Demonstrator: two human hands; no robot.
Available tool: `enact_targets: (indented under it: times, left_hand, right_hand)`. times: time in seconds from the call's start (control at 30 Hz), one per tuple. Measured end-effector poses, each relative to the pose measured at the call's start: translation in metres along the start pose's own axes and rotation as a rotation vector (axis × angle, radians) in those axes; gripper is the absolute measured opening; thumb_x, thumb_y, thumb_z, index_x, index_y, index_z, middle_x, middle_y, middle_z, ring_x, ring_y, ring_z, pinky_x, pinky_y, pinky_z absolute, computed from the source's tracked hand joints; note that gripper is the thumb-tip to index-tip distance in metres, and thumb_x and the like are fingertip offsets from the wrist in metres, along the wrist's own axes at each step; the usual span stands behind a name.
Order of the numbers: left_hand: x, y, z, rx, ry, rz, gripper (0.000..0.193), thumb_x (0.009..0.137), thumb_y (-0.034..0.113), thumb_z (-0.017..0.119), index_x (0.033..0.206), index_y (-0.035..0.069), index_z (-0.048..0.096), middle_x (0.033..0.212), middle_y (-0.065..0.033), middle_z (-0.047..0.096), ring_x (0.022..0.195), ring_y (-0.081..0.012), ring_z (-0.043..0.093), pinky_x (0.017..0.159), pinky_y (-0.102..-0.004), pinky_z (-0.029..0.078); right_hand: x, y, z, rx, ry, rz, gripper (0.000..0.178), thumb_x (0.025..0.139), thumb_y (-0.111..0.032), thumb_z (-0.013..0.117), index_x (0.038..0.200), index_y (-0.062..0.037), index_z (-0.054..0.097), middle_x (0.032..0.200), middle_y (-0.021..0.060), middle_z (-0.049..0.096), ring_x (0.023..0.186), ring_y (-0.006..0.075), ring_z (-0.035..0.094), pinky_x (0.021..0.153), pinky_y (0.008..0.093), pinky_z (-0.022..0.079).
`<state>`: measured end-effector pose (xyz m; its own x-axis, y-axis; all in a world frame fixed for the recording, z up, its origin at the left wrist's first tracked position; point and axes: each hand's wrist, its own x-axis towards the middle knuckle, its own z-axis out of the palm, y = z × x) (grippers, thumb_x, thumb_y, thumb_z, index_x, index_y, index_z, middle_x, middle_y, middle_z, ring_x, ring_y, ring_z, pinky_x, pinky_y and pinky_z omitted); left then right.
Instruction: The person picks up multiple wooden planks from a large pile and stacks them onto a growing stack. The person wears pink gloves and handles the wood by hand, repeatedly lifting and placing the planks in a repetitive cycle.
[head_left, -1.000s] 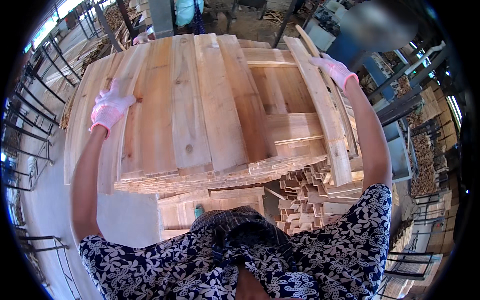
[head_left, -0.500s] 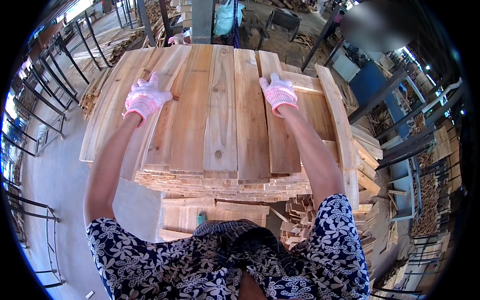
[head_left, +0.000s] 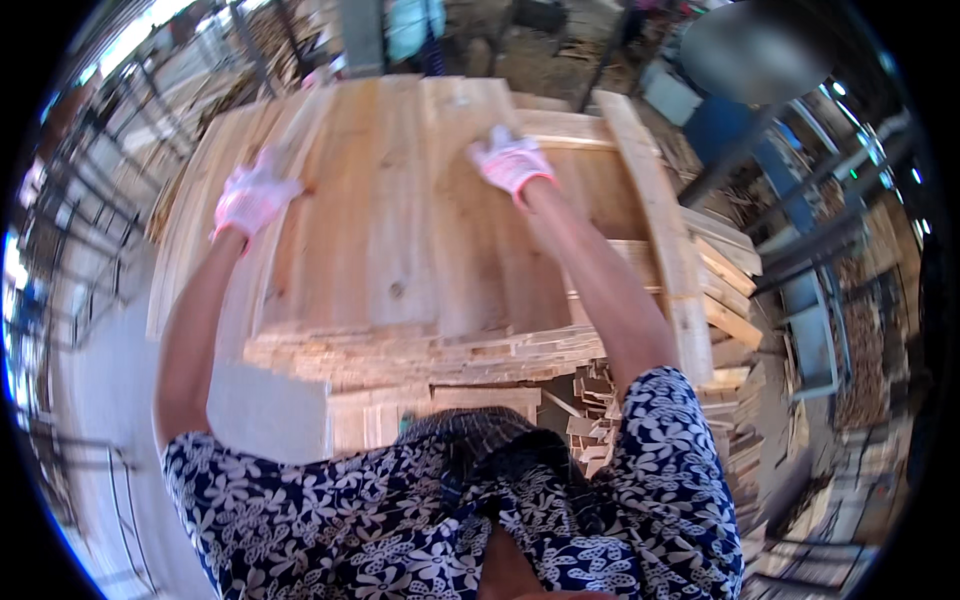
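Observation:
Pale wooden boards (head_left: 400,200) lie side by side, forming the top layer of a tall stack (head_left: 420,350). My left hand (head_left: 252,198), in a white and pink knit glove, rests on the boards at the left with its fingers spread. In a matching glove, my right hand (head_left: 512,165) presses on the upper part of the rightmost boards of the row, fingers apart and arm stretched forward. Neither hand is wrapped round a board. Both gloves and the boards are slightly blurred by motion.
A long plank (head_left: 655,220) runs lengthwise along the stack's right side. Loose wood offcuts (head_left: 590,410) lie low near my body, and more timber (head_left: 725,285) is piled at the right. Metal racks (head_left: 100,220) stand at the left; a grey post (head_left: 362,38) rises behind the stack.
My right hand has moved left with the right-hand boards, and the gaps between them have narrowed. More of the lower layer shows beside the long plank. The whole view has shifted somewhat.

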<state>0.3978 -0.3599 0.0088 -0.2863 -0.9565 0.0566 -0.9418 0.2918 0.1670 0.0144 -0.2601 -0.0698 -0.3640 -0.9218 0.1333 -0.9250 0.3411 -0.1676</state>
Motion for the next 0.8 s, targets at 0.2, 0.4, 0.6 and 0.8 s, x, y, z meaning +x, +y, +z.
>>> enact_targets:
  times: [0.2,0.4,0.6,0.8]
  left_hand:
    - [0.002,-0.034,0.0,0.07,0.038,-0.095,0.096,0.077,0.054,0.075,0.158,0.024,0.032,0.144,-0.0309,0.048,0.137,-0.0493,0.044,0.11,-0.0557,0.041]
    - [0.021,-0.048,0.019,0.127,0.014,-0.106,0.097,0.079,0.053,0.07,0.162,0.023,0.027,0.15,-0.0278,0.044,0.14,-0.0468,0.041,0.113,-0.0528,0.041]
    - [0.014,-0.05,0.016,0.112,-0.005,-0.141,0.098,0.081,0.054,0.071,0.162,0.021,0.026,0.153,-0.0262,0.042,0.142,-0.0449,0.04,0.113,-0.0511,0.04]
    - [0.01,-0.041,0.01,0.103,-0.017,-0.168,0.099,0.081,0.053,0.071,0.163,0.02,0.025,0.154,-0.0264,0.041,0.143,-0.0448,0.039,0.113,-0.0519,0.04]
  right_hand:
    - [-0.021,0.063,-0.072,0.18,-0.067,-0.161,0.084,0.092,-0.067,0.052,0.152,-0.0085,0.045,0.151,0.026,0.048,0.142,0.0428,0.043,0.115,0.0479,0.039]
    - [-0.073,0.159,-0.088,-0.056,-0.068,0.503,0.094,0.083,-0.059,0.07,0.159,-0.0162,0.035,0.152,0.0241,0.046,0.141,0.0431,0.044,0.113,0.0477,0.041]
    - [-0.078,0.188,-0.115,0.316,-0.02,0.31,0.094,0.081,-0.056,0.072,0.155,-0.0098,0.04,0.147,0.0228,0.055,0.134,0.0346,0.054,0.111,0.0385,0.043]
    - [-0.151,0.191,-0.137,0.187,-0.121,0.281,0.093,0.084,-0.061,0.069,0.157,-0.0121,0.037,0.145,0.0292,0.05,0.138,0.0406,0.046,0.113,0.0424,0.04]
